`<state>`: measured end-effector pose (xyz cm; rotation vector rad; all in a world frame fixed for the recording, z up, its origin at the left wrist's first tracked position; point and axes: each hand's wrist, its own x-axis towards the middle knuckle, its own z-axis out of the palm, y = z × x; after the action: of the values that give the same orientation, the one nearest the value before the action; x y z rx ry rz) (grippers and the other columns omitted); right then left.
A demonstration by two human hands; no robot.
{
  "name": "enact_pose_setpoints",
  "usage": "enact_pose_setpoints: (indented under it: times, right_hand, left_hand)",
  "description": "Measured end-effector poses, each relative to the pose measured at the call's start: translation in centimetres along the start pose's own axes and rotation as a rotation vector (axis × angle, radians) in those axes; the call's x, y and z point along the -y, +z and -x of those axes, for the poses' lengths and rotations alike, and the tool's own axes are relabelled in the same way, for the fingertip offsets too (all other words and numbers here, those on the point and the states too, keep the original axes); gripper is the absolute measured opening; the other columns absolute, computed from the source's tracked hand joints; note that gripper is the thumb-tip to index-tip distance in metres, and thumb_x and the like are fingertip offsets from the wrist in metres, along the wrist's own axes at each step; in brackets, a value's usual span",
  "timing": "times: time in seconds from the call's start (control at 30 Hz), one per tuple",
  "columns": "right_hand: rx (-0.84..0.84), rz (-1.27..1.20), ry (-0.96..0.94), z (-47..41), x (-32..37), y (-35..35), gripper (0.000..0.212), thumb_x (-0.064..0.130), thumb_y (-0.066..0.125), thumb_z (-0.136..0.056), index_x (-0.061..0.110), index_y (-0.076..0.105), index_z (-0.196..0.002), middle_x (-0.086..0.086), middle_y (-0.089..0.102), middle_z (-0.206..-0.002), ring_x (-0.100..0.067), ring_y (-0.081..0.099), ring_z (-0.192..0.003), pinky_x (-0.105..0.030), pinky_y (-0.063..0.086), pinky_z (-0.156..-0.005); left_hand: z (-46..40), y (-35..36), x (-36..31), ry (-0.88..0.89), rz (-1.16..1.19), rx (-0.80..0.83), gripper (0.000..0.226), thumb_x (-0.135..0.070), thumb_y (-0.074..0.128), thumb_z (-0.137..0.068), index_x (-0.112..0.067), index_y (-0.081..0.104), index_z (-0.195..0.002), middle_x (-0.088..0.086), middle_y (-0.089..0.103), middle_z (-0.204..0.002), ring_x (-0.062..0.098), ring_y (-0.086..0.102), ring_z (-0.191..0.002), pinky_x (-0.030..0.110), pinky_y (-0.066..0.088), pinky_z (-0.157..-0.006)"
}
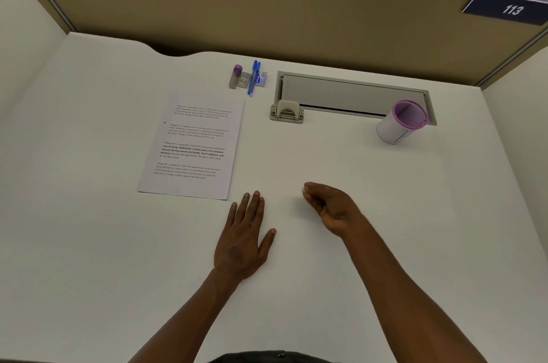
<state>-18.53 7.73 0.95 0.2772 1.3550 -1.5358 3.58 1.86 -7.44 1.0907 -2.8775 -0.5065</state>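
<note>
From my feed I see both forearms reaching in from the near edge over the desk (89, 214). The left hand (243, 244) lies palm down, flat on the surface, with the wrist straight and the fingers pointing far. Its four fingers are straight and pressed close together, the thumb is spread out to the right, and it holds nothing.

The right hand (329, 208) is turned on its edge, thumb side up, with the forearm angling in from the near right. Its fingers (308, 190) curl loosely toward the left with nothing between them. I cannot tell whether its lower edge rests on the desk or hangs just above it. The two hands are apart, with bare desk between them.

The sheet (192, 146), printed with four blocks of text, lies flat on the desk to the far left of the left hand. Its near right corner is just beyond those fingertips and does not touch them.

Farther off, a blue pen (253, 77) lies beside a purple-capped tube (235, 76), among small flat items too small for me to make out. To their right a beige punch (286, 112) sits at the near left corner of a grey tray (353, 94) sunk into the desk. A white cup (400, 122) with a purple rim stands at the tray's right end. A plate (510, 8) reading 113 hangs on the divider (237, 0) at the far right.
</note>
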Motion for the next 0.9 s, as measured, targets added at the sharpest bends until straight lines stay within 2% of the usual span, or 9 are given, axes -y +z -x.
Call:
enact_pose_setpoints:
  times: [0.1, 0.2, 0.33, 0.4, 0.57, 0.67, 0.73, 0.8, 0.9]
  right_hand:
    - [0.016, -0.180, 0.009, 0.6, 3.0, -1.6, 0.008, -0.009, 0.058, -0.087, -0.006, 0.066, -0.088, -0.013, 0.070, -0.078, -0.017, 0.072, -0.068, -0.019, 0.058, -0.059]
    - [0.061, -0.298, -0.033, 1.0, 7.6, -3.0, 0.011, -0.004, 0.053, -0.092, -0.002, 0.065, -0.094, -0.010, 0.068, -0.082, -0.016, 0.065, -0.080, -0.016, 0.057, -0.059]
    - [0.101, -0.344, -0.227, 0.4, 16.2, -5.1, 0.011, -0.001, 0.055, -0.093, 0.000, 0.066, -0.093, -0.009, 0.070, -0.081, -0.013, 0.068, -0.075, -0.015, 0.056, -0.062]
    - [0.029, -0.258, -0.376, -0.5, 20.8, -6.3, 0.006, -0.003, 0.061, -0.089, -0.002, 0.066, -0.092, -0.011, 0.070, -0.084, -0.013, 0.068, -0.074, -0.017, 0.057, -0.067]
    - [-0.327, 0.212, -0.580, -5.0, 28.7, -8.2, 0.029, -0.005, 0.075, -0.075, -0.011, 0.068, -0.102, -0.019, 0.069, -0.090, -0.027, 0.067, -0.082, -0.032, 0.059, -0.082]
    - [-0.481, 0.734, -0.611, -7.7, 29.3, -7.9, 0.018, -0.001, 0.077, -0.066, 0.001, 0.076, -0.084, -0.020, 0.073, -0.089, -0.031, 0.070, -0.084, -0.045, 0.058, -0.086]
    - [-0.517, 1.096, -0.662, -8.8, 28.9, -7.3, 0.014, 0.003, 0.071, -0.068, 0.011, 0.078, -0.078, -0.009, 0.076, -0.086, -0.025, 0.071, -0.085, -0.038, 0.059, -0.084]
    - [-0.493, 1.438, -0.703, -9.6, 28.3, -6.8, 0.019, 0.005, 0.065, -0.074, 0.012, 0.079, -0.085, -0.006, 0.076, -0.091, -0.025, 0.069, -0.091, -0.028, 0.054, -0.084]
    - [-0.424, 1.786, -0.688, -10.4, 27.3, -6.6, 0.019, 0.012, 0.068, -0.079, 0.010, 0.078, -0.095, -0.010, 0.074, -0.101, -0.031, 0.066, -0.098, -0.029, 0.052, -0.084]
  left_hand:
    - [0.0, -0.2, -0.1, 0.002, 0.013, 0.006, 0.074, -0.055, 0.030, -0.101, -0.017, 0.005, -0.160, -0.002, -0.001, -0.169, 0.017, -0.003, -0.156, 0.040, 0.007, -0.125]
    - [0.0, -0.3, -0.2, 0.006, 0.003, 0.007, 0.074, -0.055, 0.030, -0.102, -0.017, 0.004, -0.160, -0.003, -0.002, -0.169, 0.016, -0.003, -0.156, 0.040, 0.007, -0.125]
    - [0.0, 0.1, 0.0, 0.009, 0.008, -0.016, 0.075, -0.055, 0.030, -0.100, -0.017, 0.004, -0.160, -0.004, 0.000, -0.169, 0.016, 0.001, -0.156, 0.039, 0.007, -0.125]
    - [-0.1, 0.4, 0.2, 0.015, 0.011, -0.024, 0.076, -0.055, 0.031, -0.099, -0.017, 0.005, -0.160, -0.003, 0.002, -0.169, 0.017, 0.003, -0.156, 0.040, 0.008, -0.125]
    - [-0.3, 0.8, 0.3, 0.011, 0.030, -0.021, 0.078, -0.057, 0.032, -0.096, -0.018, 0.008, -0.160, -0.004, 0.006, -0.169, 0.017, 0.006, -0.156, 0.040, 0.010, -0.125]
    - [-0.3, 0.7, 0.3, 0.001, 0.036, -0.014, 0.079, -0.058, 0.032, -0.096, -0.019, 0.009, -0.160, -0.005, 0.006, -0.169, 0.017, 0.007, -0.156, 0.040, 0.010, -0.125]
    - [-0.2, 0.6, 0.3, 0.002, 0.032, -0.017, 0.079, -0.058, 0.032, -0.096, -0.018, 0.010, -0.160, -0.005, 0.007, -0.169, 0.017, 0.007, -0.156, 0.040, 0.010, -0.125]
    - [-0.2, 0.6, 0.2, 0.001, 0.028, -0.022, 0.078, -0.058, 0.032, -0.096, -0.018, 0.010, -0.160, -0.004, 0.007, -0.169, 0.017, 0.008, -0.156, 0.041, 0.010, -0.125]
    - [-0.2, 0.5, 0.1, -0.002, 0.029, -0.029, 0.078, -0.057, 0.033, -0.096, -0.018, 0.010, -0.160, -0.004, 0.007, -0.169, 0.017, 0.008, -0.156, 0.041, 0.012, -0.125]
